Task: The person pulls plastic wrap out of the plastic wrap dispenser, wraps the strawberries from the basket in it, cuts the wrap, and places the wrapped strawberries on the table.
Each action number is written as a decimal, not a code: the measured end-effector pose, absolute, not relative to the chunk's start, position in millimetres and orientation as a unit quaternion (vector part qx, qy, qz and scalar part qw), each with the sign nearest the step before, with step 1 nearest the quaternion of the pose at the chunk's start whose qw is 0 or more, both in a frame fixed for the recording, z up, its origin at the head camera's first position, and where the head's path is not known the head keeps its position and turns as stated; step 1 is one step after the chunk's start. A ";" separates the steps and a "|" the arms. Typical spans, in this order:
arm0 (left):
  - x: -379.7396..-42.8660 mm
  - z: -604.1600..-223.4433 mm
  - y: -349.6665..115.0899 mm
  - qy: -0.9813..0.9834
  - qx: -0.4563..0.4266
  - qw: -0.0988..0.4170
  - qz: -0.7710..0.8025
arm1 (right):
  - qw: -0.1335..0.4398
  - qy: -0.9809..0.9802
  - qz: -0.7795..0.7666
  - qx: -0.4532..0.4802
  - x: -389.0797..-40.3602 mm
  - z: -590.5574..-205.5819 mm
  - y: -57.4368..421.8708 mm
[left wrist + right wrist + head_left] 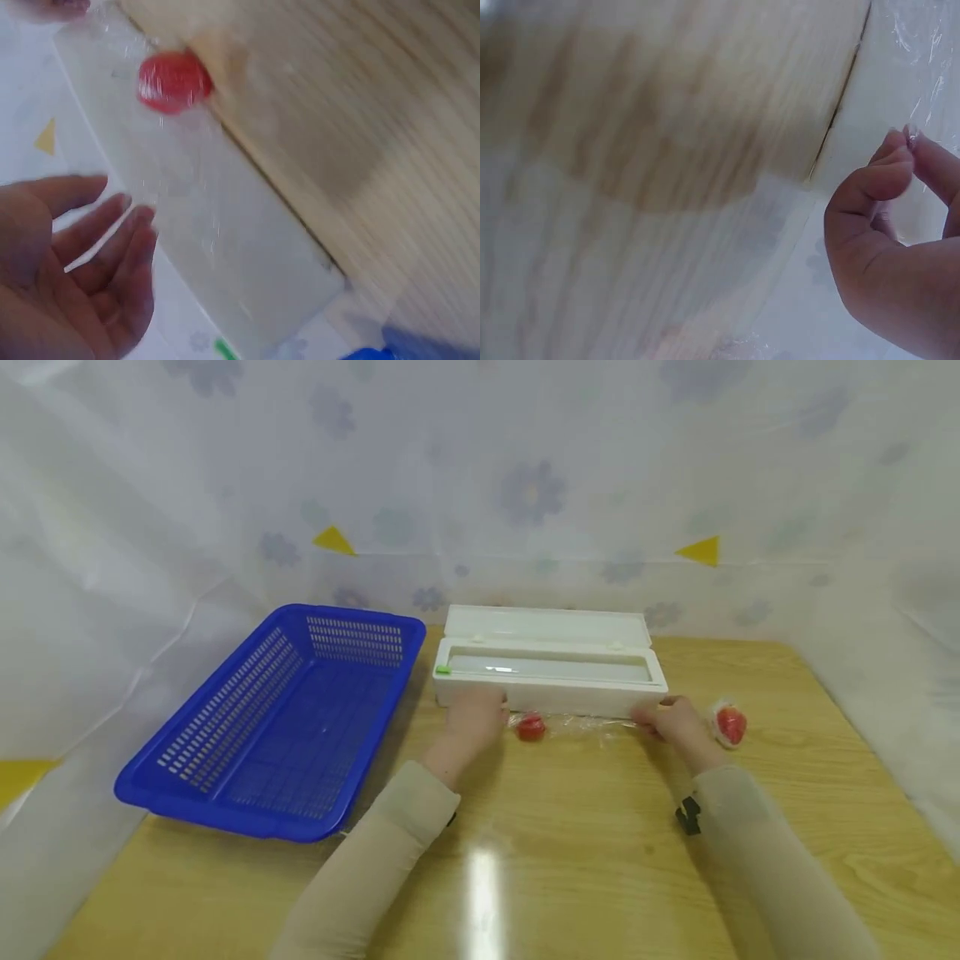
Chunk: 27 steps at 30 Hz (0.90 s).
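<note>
A white cling film dispenser box [551, 693] lies lengthwise with its lid [547, 627] raised and a green tab [443, 670] at its left end. In front of it, a round red fruit-like item [531, 727] touches clear cling film [592, 725]. My right hand [675, 720] pinches the film's edge between thumb and fingertips near the box's right end. My left hand [82, 262] is near the box's left part, its fingers loosely bent and thumb apart, with nothing gripped between them. A second red item [729, 725], wrapped in film, lies just right of my right hand.
A large blue plastic basket [330, 727] with slotted sides stands at the left of the wooden table [570, 860]. Behind the box hangs a pale flower-patterned sheet [480, 485] with yellow triangles [701, 552] on it.
</note>
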State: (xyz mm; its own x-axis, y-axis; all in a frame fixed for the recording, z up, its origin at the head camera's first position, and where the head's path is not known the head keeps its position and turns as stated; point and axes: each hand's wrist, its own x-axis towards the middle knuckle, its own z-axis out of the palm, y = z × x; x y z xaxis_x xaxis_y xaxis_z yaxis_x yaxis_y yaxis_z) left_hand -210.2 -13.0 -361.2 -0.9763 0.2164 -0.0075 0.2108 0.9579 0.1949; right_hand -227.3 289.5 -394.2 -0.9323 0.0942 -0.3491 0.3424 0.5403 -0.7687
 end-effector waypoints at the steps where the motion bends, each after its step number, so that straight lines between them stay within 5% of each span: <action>1: -211.2 -361.9 -7.3 0.987 0.125 0.007 0.100 | 0.133 0.870 -0.459 0.123 -226.4 -394.4 289.5; 10: -216.4 -387.1 11.9 0.980 0.112 0.071 0.148 | 0.131 0.826 -0.537 0.112 -220.5 -396.5 290.4; 27: -218.0 -408.4 18.0 0.972 0.127 0.103 0.169 | 0.150 0.955 -0.251 -0.057 -209.4 -401.1 322.0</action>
